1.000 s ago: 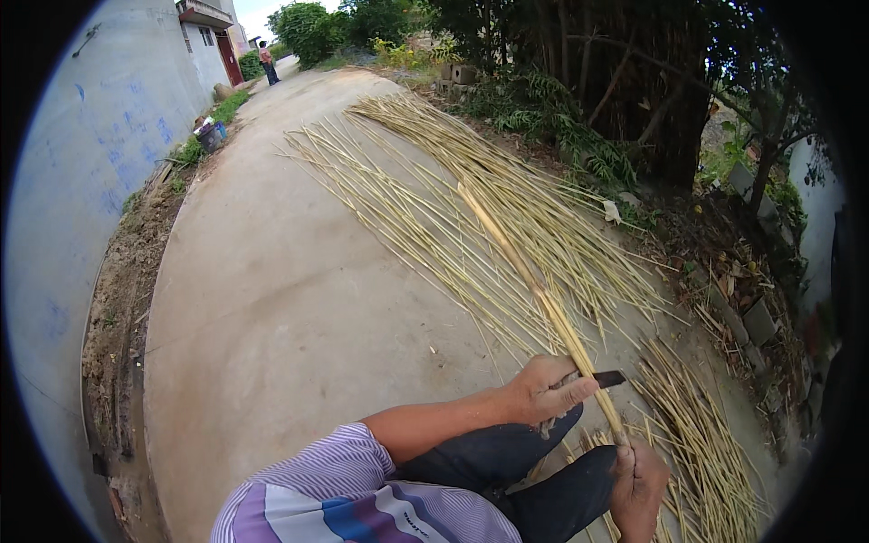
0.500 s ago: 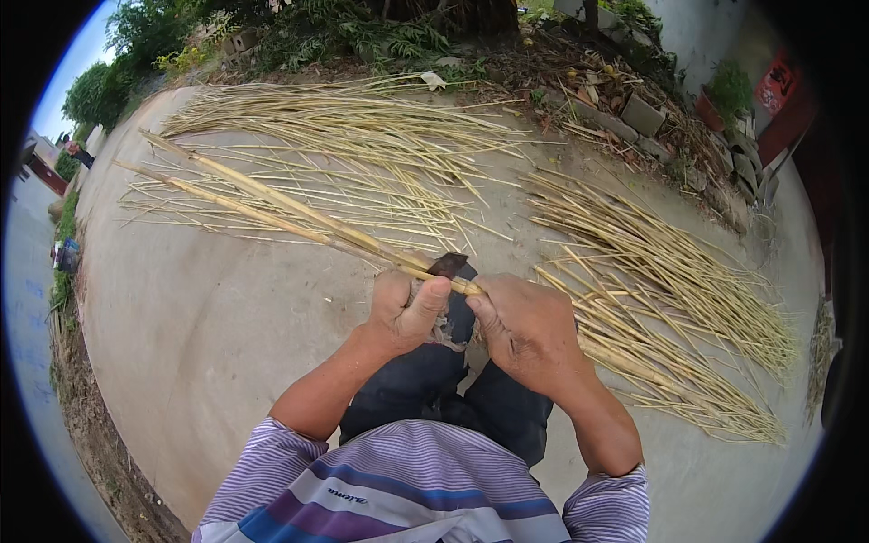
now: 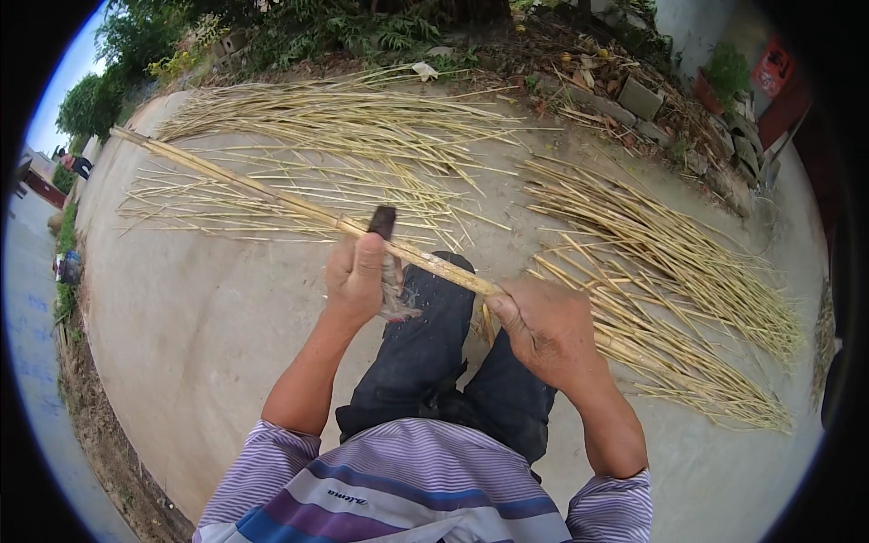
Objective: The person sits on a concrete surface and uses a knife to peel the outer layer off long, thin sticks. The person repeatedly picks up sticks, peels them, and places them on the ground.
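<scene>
A long pale-yellow cane stalk (image 3: 281, 196) runs slantwise from the far left down into my right hand (image 3: 554, 333). That hand is closed round it, thumb laid along the stalk; a thick length of cane shows again beyond it. My left hand (image 3: 355, 279) is closed on a dark blade (image 3: 383, 222) whose top end sticks up above the stalk. Greyish, frayed cloth (image 3: 395, 290) hangs at the fingers of this hand. My left thumb lies up against the stalk beside the blade; the blade's lower part is hidden.
Thin stripped stalks (image 3: 335, 118) lie spread on the concrete ground (image 3: 208, 308) ahead. Another heap of stalks (image 3: 661, 262) lies to the right. My dark trousered knees (image 3: 434, 317) are below the hands. Stone blocks (image 3: 641, 98) and plant litter edge the ground at the back right.
My left hand and the blade have slid left and away along the stalk, while my right hand moved slightly right. The two diverging lengths on the left now lie together as one line.
</scene>
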Demonstrator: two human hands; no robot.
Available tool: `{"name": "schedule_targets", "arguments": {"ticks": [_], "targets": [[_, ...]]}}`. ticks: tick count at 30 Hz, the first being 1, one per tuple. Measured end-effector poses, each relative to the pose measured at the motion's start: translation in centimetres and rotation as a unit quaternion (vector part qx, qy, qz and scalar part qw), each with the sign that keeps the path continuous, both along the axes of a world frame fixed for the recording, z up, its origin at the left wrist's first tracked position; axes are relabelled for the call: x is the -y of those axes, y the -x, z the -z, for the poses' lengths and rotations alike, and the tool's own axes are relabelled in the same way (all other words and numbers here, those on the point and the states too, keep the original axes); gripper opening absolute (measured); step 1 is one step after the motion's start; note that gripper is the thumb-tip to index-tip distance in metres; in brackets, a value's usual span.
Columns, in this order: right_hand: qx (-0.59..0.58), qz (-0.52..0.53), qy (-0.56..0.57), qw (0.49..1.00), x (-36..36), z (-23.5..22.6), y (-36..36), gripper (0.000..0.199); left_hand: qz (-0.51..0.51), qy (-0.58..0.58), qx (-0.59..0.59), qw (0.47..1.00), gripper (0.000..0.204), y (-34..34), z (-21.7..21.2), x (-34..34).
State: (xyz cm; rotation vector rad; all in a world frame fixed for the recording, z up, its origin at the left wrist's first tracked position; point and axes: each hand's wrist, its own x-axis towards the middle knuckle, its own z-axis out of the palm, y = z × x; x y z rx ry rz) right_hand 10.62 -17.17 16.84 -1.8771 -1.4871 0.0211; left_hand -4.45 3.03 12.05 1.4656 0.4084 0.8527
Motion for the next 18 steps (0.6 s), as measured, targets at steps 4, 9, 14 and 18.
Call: {"name": "schedule_targets", "arguments": {"ticks": [4,9,14,18], "targets": [[0.006,-0.015,-0.011,1.000,-1.4,-0.9,0.4,0.017,0.069,-0.174,-0.027,0.982,0.054,-1.7,0.4,2.4],[0.035,0.006,-0.007,0.999,0.2,-0.1,-0.9,0.017,0.032,-0.050,-0.016,0.998,0.059,-0.3,0.1,-0.6],[0.039,-0.025,-0.007,0.999,-1.9,-0.7,0.4,0.014,0.036,-0.219,-0.006,0.975,0.054,-2.3,1.3,3.6],[0.052,0.018,-0.012,0.998,-0.8,-0.5,0.3,0.013,0.025,-0.115,-0.055,0.992,0.053,-1.5,0.4,2.6]]}}
